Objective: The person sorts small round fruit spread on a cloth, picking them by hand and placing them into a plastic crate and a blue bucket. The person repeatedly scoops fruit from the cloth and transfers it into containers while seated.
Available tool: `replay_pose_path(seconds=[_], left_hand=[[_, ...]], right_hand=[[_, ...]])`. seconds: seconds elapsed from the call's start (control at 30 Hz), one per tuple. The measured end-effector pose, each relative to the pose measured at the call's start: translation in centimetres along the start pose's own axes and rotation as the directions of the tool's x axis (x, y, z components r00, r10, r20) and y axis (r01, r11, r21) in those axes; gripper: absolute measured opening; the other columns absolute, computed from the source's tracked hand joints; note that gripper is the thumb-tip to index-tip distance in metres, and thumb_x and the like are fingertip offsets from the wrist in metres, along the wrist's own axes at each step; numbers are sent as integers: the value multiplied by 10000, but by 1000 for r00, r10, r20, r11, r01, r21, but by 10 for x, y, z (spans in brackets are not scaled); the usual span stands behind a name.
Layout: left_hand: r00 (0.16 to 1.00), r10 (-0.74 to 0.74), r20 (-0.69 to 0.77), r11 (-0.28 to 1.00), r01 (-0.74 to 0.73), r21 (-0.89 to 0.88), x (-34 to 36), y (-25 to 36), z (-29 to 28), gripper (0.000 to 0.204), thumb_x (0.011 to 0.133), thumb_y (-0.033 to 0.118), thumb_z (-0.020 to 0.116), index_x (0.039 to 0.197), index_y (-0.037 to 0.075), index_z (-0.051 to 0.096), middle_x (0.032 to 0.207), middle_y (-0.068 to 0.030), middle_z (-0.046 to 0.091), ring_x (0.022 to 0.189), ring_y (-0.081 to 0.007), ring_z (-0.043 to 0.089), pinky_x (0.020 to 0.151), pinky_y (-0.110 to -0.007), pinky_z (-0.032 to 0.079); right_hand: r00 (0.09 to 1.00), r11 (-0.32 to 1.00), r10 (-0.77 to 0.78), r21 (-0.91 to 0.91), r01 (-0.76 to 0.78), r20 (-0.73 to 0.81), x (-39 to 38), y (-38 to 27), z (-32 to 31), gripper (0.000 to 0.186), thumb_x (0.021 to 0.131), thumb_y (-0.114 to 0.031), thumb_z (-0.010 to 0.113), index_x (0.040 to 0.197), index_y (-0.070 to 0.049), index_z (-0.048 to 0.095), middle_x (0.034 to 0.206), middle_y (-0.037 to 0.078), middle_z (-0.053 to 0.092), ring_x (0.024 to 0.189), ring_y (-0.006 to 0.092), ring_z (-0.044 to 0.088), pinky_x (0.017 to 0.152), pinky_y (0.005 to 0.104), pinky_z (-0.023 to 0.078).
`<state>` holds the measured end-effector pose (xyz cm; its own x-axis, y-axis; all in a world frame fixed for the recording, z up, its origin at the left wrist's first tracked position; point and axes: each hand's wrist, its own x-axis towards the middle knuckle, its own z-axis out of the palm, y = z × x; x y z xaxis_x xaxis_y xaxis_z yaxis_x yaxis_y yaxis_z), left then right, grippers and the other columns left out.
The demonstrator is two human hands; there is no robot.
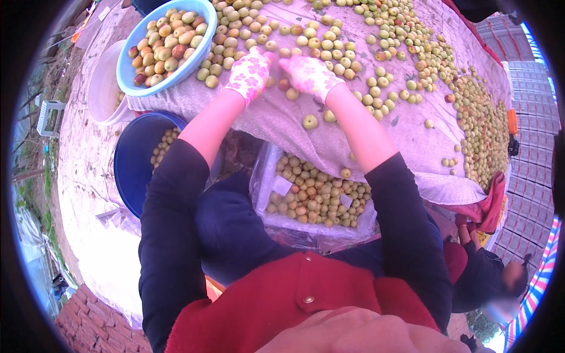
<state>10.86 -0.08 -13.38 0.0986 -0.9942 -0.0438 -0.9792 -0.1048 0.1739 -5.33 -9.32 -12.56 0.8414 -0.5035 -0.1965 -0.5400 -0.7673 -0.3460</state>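
Note:
Both of my hands wear white gloves with pink flowers, over a cloth-covered table (306,138) strewn with round green and reddish fruits (344,56) that look like jujubes. My left hand (250,75) is closed, its fingers curled toward the middle; what they hold, if anything, is hidden. Close by on the right, my right hand (312,75) is also closed, with its fingertips pointing at the left hand. I cannot make out anything in it. Loose fruits lie beside and between the hands. Left of them stands a light blue basin (125,70) heaped with larger, redder fruits.
Below the table edge, a dark blue bucket (130,170) holds fruits. A white lined crate (294,222) of fruits sits before my knees. A pale bucket (101,94) stands at the left. More fruits (479,126) are piled far right. Another person (488,273) is at the lower right.

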Motion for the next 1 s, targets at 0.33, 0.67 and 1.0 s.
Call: replay_pose_path(seconds=[0.33,0.67,1.0], left_hand=[[998,-47,44,903,61,-425,-7,-11,8,326,946,318,570,1128,53,626,1058,-153,676,941,-313,658,777,-424,529],[968,45,245,110,239,-965,-12,11,-10,374,952,384,639,1151,68,608,956,7,629,748,-52,566,627,-209,460],[962,119,248,-162,265,-951,-25,0,-15,340,992,357,582,1148,57,613,922,1,615,761,-89,577,672,-225,479]], right_hand=[[932,840,264,534,-95,-249,-44,41,-21,281,885,-233,607,1099,-62,668,921,110,680,862,221,642,778,370,514],[901,939,337,26,-344,-272,22,112,-40,380,933,-297,539,1258,-117,622,1192,158,672,1115,348,625,959,461,484],[977,837,202,506,-210,72,-80,59,-84,510,908,-414,624,1255,-40,616,1190,145,645,1106,228,608,996,358,467]])
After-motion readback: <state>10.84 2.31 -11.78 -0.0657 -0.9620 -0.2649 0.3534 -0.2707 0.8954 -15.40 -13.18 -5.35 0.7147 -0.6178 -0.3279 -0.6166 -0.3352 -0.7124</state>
